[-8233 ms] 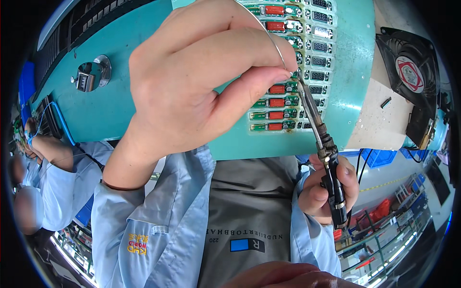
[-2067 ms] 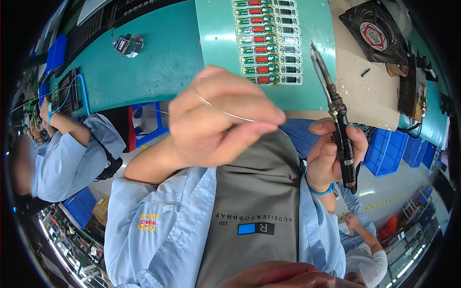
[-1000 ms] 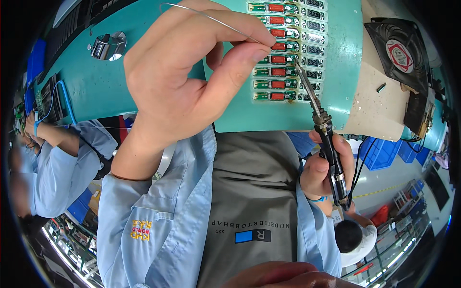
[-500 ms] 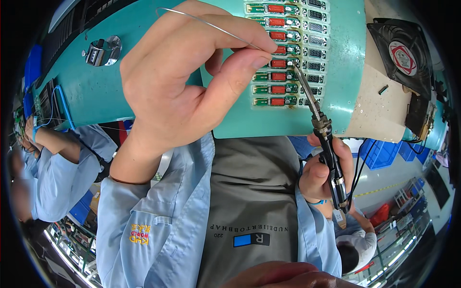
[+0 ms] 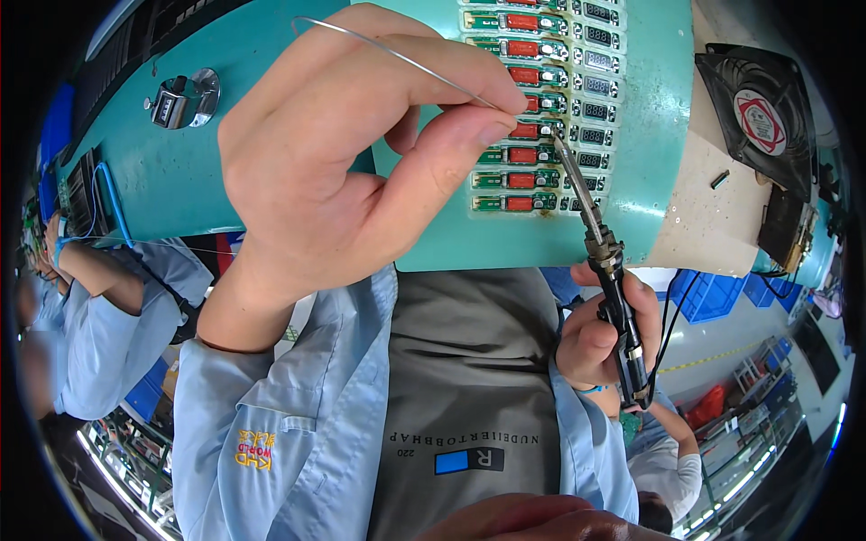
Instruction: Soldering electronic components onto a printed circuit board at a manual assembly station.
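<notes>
Teal covers the bench top, and on it sits a paler teal tray carrying rows of small green circuit boards, each with a red block and a dark display; the top rows are cut off at the picture's upper edge and the left ends of several boards are hidden behind the left hand. That hand fills the middle of the view, thumb and forefinger pinched on a thin, shiny solder wire that arcs up and left from the fingertips, its far end lost at the frame's edge. The right hand is clenched round the black, ribbed handle of a soldering iron, whose slim metal tip meets the wire's end at one board in the middle rows; the joint itself is too small to make out. Compared with half a second ago, both hands and the tip sit on almost the same spot, with the wire end only slightly shifted. A round metal hand counter lies on the bench at upper left, a square black fan on the beige mat at right. Another person's blue sleeve shows at the left rim, blurred.
</notes>
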`<control>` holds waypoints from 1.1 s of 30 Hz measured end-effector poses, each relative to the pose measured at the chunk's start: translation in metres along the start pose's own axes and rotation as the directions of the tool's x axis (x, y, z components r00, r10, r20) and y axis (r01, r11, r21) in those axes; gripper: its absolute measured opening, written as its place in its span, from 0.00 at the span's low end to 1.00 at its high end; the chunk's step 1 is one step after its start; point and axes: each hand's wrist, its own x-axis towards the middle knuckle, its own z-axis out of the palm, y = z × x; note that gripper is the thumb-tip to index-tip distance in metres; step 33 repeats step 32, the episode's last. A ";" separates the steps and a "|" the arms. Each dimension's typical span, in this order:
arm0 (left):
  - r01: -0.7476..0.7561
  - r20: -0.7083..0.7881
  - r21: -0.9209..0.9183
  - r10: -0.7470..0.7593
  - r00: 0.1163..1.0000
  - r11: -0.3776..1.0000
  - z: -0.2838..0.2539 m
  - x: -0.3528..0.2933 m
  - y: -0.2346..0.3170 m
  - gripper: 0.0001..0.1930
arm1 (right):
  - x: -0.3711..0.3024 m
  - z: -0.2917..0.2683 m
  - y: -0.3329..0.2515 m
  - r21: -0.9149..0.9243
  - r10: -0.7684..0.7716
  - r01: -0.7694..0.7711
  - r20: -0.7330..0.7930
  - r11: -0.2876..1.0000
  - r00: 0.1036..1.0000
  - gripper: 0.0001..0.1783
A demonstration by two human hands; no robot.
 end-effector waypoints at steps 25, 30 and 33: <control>0.016 0.026 -0.011 -0.016 1.000 1.000 -0.001 -0.004 -0.004 0.08 | 0.001 0.001 0.001 0.092 0.020 -0.019 -0.008 0.996 1.000 0.26; 0.022 0.030 -0.014 -0.021 0.999 1.000 0.001 -0.005 -0.005 0.08 | -0.001 0.001 0.001 0.035 0.017 -0.017 -0.012 0.999 1.000 0.31; 0.024 0.031 -0.015 -0.023 0.999 1.000 0.001 -0.005 -0.005 0.08 | -0.001 0.000 0.001 0.022 0.004 -0.004 -0.010 1.000 1.000 0.31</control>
